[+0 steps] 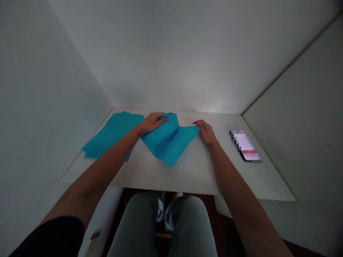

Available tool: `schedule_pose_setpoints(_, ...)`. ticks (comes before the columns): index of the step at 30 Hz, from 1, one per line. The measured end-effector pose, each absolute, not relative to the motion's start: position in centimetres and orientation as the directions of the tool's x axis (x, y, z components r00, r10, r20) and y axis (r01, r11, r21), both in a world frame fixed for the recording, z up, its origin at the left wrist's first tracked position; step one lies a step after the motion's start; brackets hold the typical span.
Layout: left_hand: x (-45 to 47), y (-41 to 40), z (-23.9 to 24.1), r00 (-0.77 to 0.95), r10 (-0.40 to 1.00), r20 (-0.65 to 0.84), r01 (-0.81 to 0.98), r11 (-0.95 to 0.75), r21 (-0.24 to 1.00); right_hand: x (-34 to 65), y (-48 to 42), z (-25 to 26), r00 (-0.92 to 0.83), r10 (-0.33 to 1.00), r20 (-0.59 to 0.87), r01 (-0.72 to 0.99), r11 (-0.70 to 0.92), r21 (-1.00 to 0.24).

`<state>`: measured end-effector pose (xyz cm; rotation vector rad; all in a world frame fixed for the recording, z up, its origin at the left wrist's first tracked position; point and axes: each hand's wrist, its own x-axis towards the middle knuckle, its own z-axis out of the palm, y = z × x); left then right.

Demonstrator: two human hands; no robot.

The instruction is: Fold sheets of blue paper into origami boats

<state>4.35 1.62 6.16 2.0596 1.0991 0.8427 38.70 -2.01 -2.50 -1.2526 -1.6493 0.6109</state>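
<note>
A thin turquoise sheet (171, 139), paper or cloth, is bent and partly raised over the white table. My left hand (154, 122) holds its upper left part, the thumb lying across the surface and some fingers hidden behind it. At the right corner, my right hand (205, 130) has the sheet's tip pinched, with a finger stretched out to the left above it. More sheets of the same turquoise (115, 130) lie in a loose, uneven stack under and beside my left forearm.
The white table (166, 182) meets walls at the back and both sides. A phone (245, 145) with a lit, blurred screen lies at the right. My legs (163, 221) are below the front edge. A small object (93, 242) shows low at the left.
</note>
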Motion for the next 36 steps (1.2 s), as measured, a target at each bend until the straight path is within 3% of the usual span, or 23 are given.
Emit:
schedule_pose_setpoints(3,7.9,3.7,5.2,0.611,0.775,0.161,0.419,-0.489,0.765,38.8,-2.1,-2.1,-0.243,0.903,0.353,0.478,0.428,-0.767)
schedule_pose_setpoints(7,11.5,6.3,7.1,0.739,0.664,0.119,0.352,-0.53,0.771,38.9,-2.0,-1.8,-0.249,0.892,0.377,0.423,0.45,-0.787)
schedule_pose_setpoints(13,11.3,9.3,7.1,0.7,0.683,0.208,0.39,-0.61,0.69,38.7,-2.1,-2.0,-0.299,0.883,0.361,0.483,0.467,-0.741)
schedule_pose_setpoints(16,9.4,9.4,4.1,0.506,0.737,0.448,0.383,-0.657,0.649,38.7,-2.2,-2.3,-0.255,0.916,0.309,0.438,0.394,-0.808)
schedule_pose_setpoints(19,7.6,8.3,0.4,0.056,0.799,0.599,0.425,-0.562,0.71,38.8,-2.5,-2.6,-0.181,0.953,0.243,0.32,0.291,-0.902)
schedule_pose_setpoints(21,6.9,7.3,-1.6,-0.088,0.838,0.538,0.383,-0.471,0.795,38.8,-2.8,-2.6,-0.148,0.967,0.209,0.271,0.243,-0.932)
schedule_pose_setpoints(25,6.5,6.0,-2.8,0.02,0.958,0.286,0.197,-0.284,0.938,38.3,-2.7,-2.0,-0.006,0.974,0.225,0.219,0.221,-0.95)
schedule_pose_setpoints(31,6.1,6.1,-1.6,0.239,0.957,0.164,0.017,-0.173,0.985,37.0,0.4,-0.8,0.072,0.96,0.27,0.049,0.267,-0.963)
schedule_pose_setpoints(36,5.5,6.6,-1.6,0.271,0.955,0.121,-0.089,-0.1,0.991,37.3,2.2,-1.6,-0.035,0.987,0.158,-0.035,0.156,-0.987)
